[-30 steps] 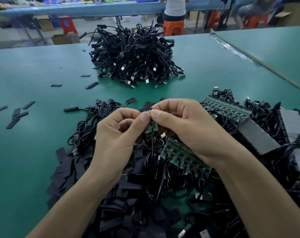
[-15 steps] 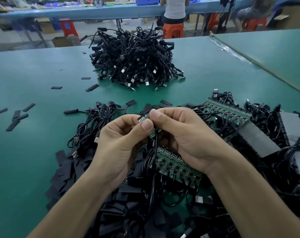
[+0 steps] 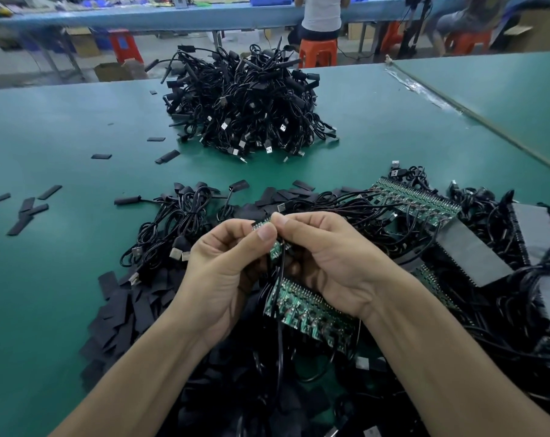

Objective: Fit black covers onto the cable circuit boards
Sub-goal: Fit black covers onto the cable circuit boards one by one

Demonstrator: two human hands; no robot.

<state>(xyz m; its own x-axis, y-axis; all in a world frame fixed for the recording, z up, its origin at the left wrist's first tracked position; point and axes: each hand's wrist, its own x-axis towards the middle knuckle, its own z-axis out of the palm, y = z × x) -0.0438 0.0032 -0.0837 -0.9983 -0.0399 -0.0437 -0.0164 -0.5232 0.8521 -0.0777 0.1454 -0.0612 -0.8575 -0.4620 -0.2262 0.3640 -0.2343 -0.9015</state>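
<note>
While both thumbs meet over it, the fingers (image 3: 266,233) of the left hand (image 3: 223,272) and the right hand (image 3: 330,260) are curled and pinch one small green circuit board (image 3: 275,249) between them, raised just above the heap; holding it from both sides likely steadies so narrow a part while a cover is lined up, though whether a black cover is already between the fingers cannot be told, since the thumbs hide most of it; the board's long axis runs on a slant, its far end up and to the left behind the left thumb, its near end down and to the right, where its black cable (image 3: 280,279) leaves and hangs toward the person; just beneath the hands lies a green panel of joined boards (image 3: 308,313), close enough to be the likely supply; loose black covers (image 3: 119,310) are heaped to the left within reach of the left hand, and a second panel (image 3: 415,197) rests on tangled cables to the right; well apart, farther back on the green worktop (image 3: 62,137), a mound of cables (image 3: 245,108) sits, probably finished pieces kept out of the way
</note>
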